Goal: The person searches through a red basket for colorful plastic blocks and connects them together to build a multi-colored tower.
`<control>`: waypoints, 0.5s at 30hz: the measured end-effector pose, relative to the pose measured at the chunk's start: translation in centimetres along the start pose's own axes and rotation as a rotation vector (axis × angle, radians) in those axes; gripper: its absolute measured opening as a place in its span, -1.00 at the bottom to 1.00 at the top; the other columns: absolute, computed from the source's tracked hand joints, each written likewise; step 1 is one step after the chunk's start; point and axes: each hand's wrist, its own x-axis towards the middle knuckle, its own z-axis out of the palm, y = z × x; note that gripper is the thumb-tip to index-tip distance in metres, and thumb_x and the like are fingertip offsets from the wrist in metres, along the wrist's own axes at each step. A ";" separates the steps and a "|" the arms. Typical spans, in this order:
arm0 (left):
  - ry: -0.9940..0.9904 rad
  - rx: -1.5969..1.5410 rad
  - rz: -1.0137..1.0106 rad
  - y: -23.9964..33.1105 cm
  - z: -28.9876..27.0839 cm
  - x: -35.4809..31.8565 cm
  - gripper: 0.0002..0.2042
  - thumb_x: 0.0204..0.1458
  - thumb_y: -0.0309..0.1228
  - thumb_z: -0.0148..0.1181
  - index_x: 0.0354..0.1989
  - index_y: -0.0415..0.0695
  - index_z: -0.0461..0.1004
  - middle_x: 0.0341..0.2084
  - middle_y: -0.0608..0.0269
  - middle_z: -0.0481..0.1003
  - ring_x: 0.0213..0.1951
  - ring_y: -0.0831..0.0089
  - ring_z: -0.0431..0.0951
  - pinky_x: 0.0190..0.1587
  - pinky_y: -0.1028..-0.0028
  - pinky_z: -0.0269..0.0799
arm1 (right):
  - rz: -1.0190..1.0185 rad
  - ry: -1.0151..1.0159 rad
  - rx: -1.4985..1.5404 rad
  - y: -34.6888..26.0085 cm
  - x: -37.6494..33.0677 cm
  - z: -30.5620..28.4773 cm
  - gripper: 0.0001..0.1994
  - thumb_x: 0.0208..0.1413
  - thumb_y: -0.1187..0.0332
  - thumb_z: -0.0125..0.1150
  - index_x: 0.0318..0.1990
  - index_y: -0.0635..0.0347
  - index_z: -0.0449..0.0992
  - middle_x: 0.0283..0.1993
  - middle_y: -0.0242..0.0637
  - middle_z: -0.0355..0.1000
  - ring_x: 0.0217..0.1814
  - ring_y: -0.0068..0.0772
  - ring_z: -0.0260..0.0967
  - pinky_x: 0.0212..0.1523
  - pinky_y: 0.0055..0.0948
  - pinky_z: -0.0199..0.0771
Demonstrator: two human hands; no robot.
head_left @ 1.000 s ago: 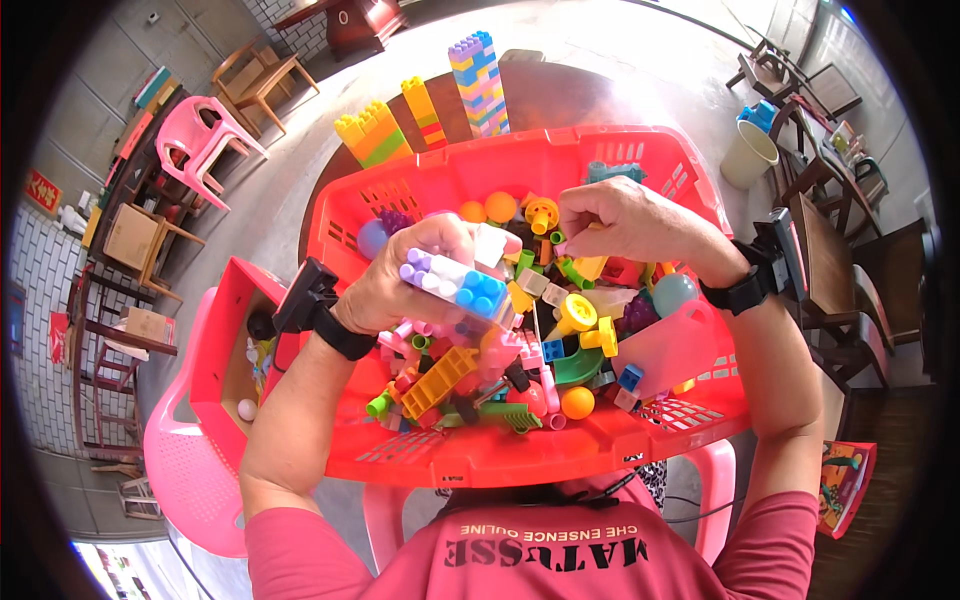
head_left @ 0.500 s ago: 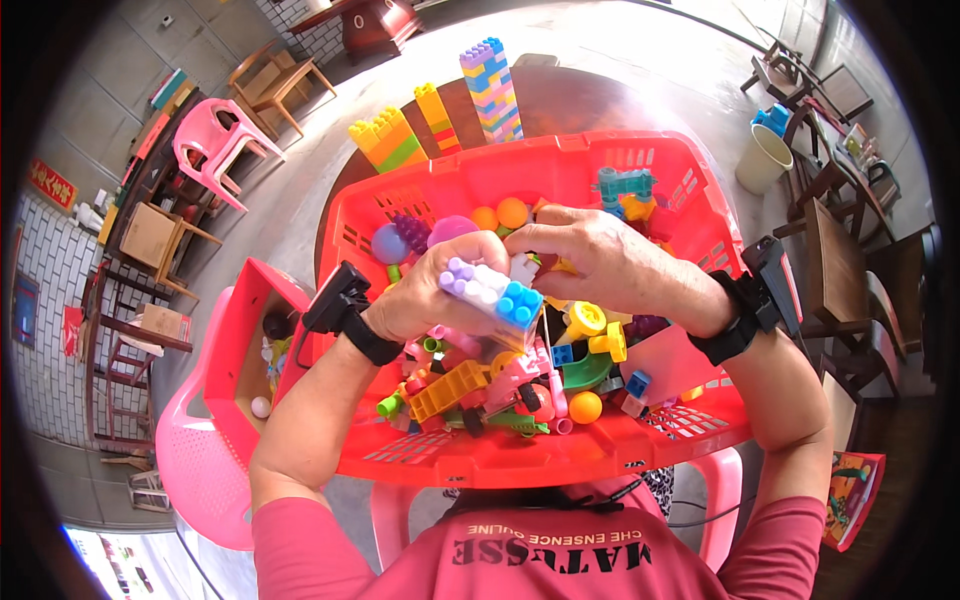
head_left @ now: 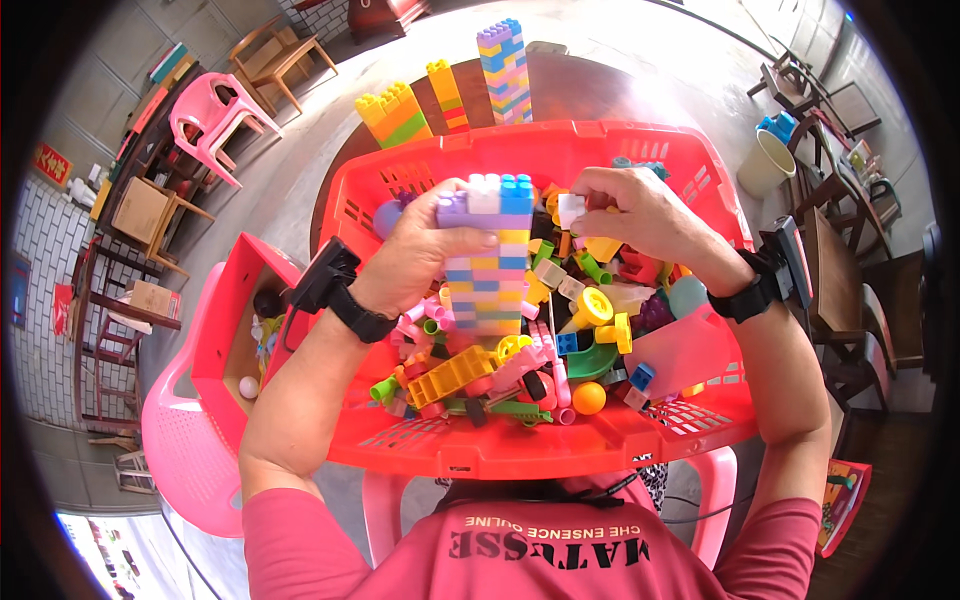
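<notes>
Your left hand (head_left: 415,250) is wrapped around the tall block stack of shiny hard plastic bricks in purple, white, blue, yellow and pink (head_left: 487,268), with your thumb across the side facing you. The stack is over the big red plastic basket with slotted sides (head_left: 540,455), bumps up; you can't tell if its bottom touches the heap of mixed bright toys (head_left: 590,365) below. Your right hand (head_left: 640,210) is closed to a small pinch, thumb and fingertips on one little white plastic brick (head_left: 570,209), just apart from the stack. Both should feel light. The bricks look stiff, so a squeeze probably won't squash them, but smooth sides may slip a bit. The stack's weak spots are likely the lines where bricks meet: bend it or knock it and it could snap apart. Hold it around the flat sides, just under the top row, so the bumps stay free. Pinch the white brick by two opposite sides, keeping fingers off its underside.
</notes>
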 end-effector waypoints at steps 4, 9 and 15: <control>-0.074 0.030 0.015 -0.4 -0.1 0.1 -0.68 0.01 -0.60 0.27 -0.07 -0.11 0.40 -0.19 0.38 0.52 -0.11 0.60 0.52 0.01 0.47 0.45 | 0.037 -0.008 0.040 -0.2 -0.1 -0.1 -0.76 -0.05 0.39 0.30 -0.25 0.33 0.46 -0.47 -0.27 0.42 -0.42 -0.47 0.38 -0.39 -0.45 0.36; -0.074 0.013 0.014 -0.6 -0.2 0.1 -0.66 0.01 -0.59 0.28 -0.03 -0.11 0.39 -0.16 0.38 0.52 -0.09 0.60 0.51 0.02 0.48 0.44 | 0.032 0.006 0.021 -0.3 -0.1 -0.1 -0.75 -0.07 0.41 0.32 -0.24 0.33 0.46 -0.47 -0.29 0.41 -0.42 -0.49 0.38 -0.40 -0.46 0.35; -0.021 0.025 0.079 -0.7 -0.1 0.1 -0.74 0.04 -0.56 0.28 -0.12 -0.13 0.39 -0.22 0.34 0.51 -0.16 0.58 0.52 -0.05 0.45 0.48 | 0.040 -0.017 -0.024 0.2 -0.3 -0.1 -0.75 -0.03 0.35 0.30 -0.24 0.32 0.49 -0.45 -0.19 0.47 -0.41 -0.32 0.45 -0.37 -0.39 0.41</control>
